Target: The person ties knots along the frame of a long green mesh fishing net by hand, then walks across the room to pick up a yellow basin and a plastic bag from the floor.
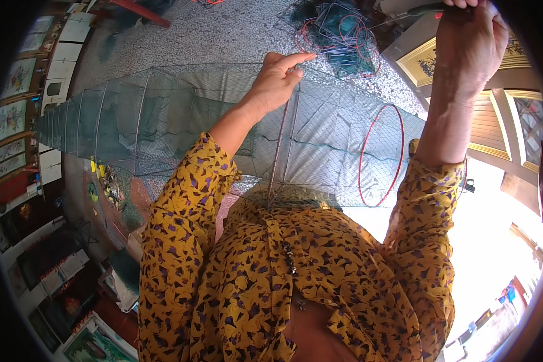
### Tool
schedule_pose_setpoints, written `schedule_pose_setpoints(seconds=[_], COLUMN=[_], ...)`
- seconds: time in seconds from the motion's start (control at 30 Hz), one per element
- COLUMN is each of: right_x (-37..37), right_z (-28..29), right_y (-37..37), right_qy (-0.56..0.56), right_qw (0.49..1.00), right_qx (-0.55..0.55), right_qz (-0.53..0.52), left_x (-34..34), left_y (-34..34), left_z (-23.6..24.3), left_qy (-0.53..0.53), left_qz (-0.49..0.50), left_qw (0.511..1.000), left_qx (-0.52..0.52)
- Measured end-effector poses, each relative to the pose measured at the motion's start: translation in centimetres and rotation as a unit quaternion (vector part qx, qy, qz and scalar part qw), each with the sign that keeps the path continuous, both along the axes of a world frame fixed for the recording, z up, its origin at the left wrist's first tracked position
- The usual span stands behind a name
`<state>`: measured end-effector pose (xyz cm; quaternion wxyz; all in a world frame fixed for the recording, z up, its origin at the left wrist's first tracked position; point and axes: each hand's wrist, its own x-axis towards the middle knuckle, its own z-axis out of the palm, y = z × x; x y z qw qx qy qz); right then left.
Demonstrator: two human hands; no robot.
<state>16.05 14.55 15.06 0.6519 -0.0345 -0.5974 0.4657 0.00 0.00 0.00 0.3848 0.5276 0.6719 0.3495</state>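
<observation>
A long tube of green netting [338, 130], stretched over thin rectangular frames, spans the view before my body. My left hand [277, 78] is at its far upper edge, by the top corner of a frame. Thumb and index finger are closed in a pinch on the netting's edge; any thread between them is too fine to make out. Raised at the far right, my right hand [475, 45] is closed around a slim dark tool [429, 9], its kind unclear. A thin line runs leftward from the tool. Toward the net's right end is a red ring [361, 163].
A heap of green netting with wire frames and red rings [344, 39] lies on the speckled floor [223, 39] beyond. A red bar [142, 12] shows at the far left. Wooden furniture with gilt-edged panels [419, 63] stands at right. Cabinets [60, 69] line the left.
</observation>
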Motion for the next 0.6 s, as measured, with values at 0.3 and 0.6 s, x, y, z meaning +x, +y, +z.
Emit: schedule_pose_setpoints(seconds=[0.3, 0.6], right_x=[3.5, 15.0], right_z=[-0.9, -8.0], right_y=[-2.1, 3.5], right_qy=[-0.304, -0.462], right_qw=[0.942, 0.824], right_qx=[0.099, -0.260], right_qz=[-0.100, -0.200], left_x=[-4.8, -4.8], left_y=[2.2, 4.7], left_z=[1.0, 2.3], left_qy=[-0.148, -0.182], left_qz=[0.056, -0.048], left_qw=[0.987, 0.982], left_qx=[-0.005, -0.026])
